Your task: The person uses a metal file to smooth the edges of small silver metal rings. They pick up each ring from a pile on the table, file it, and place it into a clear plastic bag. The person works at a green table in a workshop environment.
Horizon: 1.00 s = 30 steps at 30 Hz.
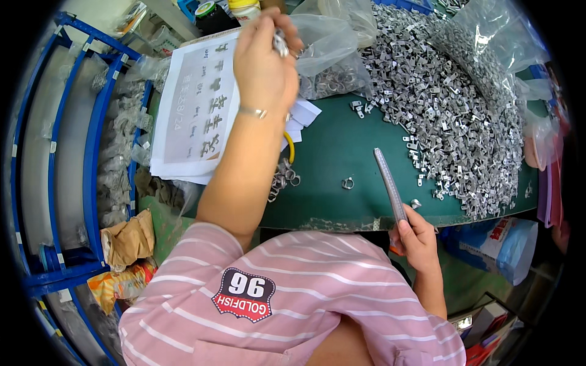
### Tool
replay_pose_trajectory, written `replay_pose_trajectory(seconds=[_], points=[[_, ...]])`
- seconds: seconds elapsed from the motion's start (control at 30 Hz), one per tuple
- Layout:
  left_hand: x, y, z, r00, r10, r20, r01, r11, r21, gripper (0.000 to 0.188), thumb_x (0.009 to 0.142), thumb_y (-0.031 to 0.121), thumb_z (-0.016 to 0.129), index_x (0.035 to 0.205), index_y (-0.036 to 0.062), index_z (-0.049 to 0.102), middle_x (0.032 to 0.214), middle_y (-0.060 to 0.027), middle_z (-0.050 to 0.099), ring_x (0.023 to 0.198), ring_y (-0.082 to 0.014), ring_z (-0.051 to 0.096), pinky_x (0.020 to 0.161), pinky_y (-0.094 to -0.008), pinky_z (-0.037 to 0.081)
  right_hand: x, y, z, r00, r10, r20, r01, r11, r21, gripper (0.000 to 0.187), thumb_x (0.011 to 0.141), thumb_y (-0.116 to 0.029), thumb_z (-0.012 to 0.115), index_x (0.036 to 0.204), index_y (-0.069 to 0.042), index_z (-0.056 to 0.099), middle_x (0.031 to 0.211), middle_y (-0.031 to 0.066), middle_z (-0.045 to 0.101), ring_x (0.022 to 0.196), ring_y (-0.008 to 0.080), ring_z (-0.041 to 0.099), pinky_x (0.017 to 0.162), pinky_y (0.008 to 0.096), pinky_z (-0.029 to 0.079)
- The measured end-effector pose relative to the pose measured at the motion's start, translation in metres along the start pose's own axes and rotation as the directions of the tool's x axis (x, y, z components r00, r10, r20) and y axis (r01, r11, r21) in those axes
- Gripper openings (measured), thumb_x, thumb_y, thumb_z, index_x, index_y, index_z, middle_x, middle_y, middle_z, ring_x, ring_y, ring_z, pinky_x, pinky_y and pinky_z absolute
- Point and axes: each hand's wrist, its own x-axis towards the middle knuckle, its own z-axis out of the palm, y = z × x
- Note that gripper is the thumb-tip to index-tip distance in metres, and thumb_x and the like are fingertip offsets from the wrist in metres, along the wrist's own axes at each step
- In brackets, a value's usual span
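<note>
My left hand [268,64] is raised at the far side of the table, its fingers curled around small shiny metal pieces [280,44]. It is slightly blurred, above a sheet of printed and handwritten paper [183,110] and beside a clear bag [329,43]. At the near edge, my right hand [417,238] grips the lower end of a long narrow grey metal strip [390,183] with fine marks along it, which points away from me. One metal ring clamp [348,183] lies alone on the green tabletop, and several more ring clamps [284,179] sit under my left forearm.
A large heap of small metal clips [452,116] covers the right side of the green table [329,140]. Another clear bag [500,36] lies on it. A yellow curved handle [289,148] shows beside my left forearm. Blue shelving [91,140] stands at left; a blue-white sack [497,244] is below right.
</note>
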Motion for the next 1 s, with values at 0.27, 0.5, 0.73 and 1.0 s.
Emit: replay_pose_trajectory(seconds=[0.27, 0.5, 0.73, 1.0], points=[[-0.054, -0.009, -0.007, 0.815, -0.004, 0.580, -0.535, 0.380, 0.755, 0.012, 0.073, 0.011, 0.067, 0.084, 0.0061, 0.065, 0.080, -0.0025, 0.062, 0.074, -0.0094, 0.056, 0.064, -0.0230, 0.044, -0.008, 0.008, -0.005, 0.996, 0.029, -0.089, -0.030, 1.000, -0.003, 0.037, 0.091, -0.019, 0.050, 0.123, 0.000, 0.048, 0.065, -0.0006, 0.050, 0.047, 0.0039, 0.043, 0.042, 0.0171, 0.034], [-0.135, -0.058, -0.063, 0.576, -0.514, 0.635, -0.546, 0.337, 0.767, 0.036, 0.061, 0.003, 0.074, 0.094, 0.0017, 0.058, 0.080, -0.0088, 0.052, 0.066, -0.0178, 0.057, 0.059, -0.0270, 0.047, -0.008, 0.008, -0.004, 0.994, 0.032, -0.104, -0.033, 0.999, -0.006, 0.038, 0.091, -0.020, 0.050, 0.123, 0.000, 0.048, 0.065, -0.0005, 0.050, 0.049, 0.0039, 0.043, 0.043, 0.0171, 0.034], [-0.136, -0.047, -0.055, 0.750, -0.354, 0.559, -0.208, 0.676, 0.707, 0.052, 0.068, -0.005, 0.071, 0.114, -0.0001, 0.050, 0.092, -0.0085, 0.058, 0.078, -0.0118, 0.057, 0.064, -0.0211, 0.048, -0.004, 0.009, 0.001, 0.997, 0.026, -0.066, -0.025, 0.999, 0.023, 0.037, 0.092, -0.019, 0.049, 0.123, 0.001, 0.047, 0.066, -0.0005, 0.050, 0.048, 0.0038, 0.043, 0.044, 0.0171, 0.034], [-0.138, -0.043, -0.051, 0.777, -0.292, 0.558, -0.148, 0.777, 0.612, 0.065, 0.068, -0.006, 0.070, 0.124, -0.0010, 0.038, 0.095, -0.0110, 0.058, 0.079, -0.0115, 0.054, 0.069, -0.0224, 0.046, -0.003, 0.008, 0.003, 0.997, 0.043, -0.061, -0.042, 0.999, 0.015, 0.037, 0.092, -0.018, 0.049, 0.123, 0.002, 0.047, 0.066, -0.0003, 0.050, 0.048, 0.0037, 0.043, 0.044, 0.0171, 0.034]])
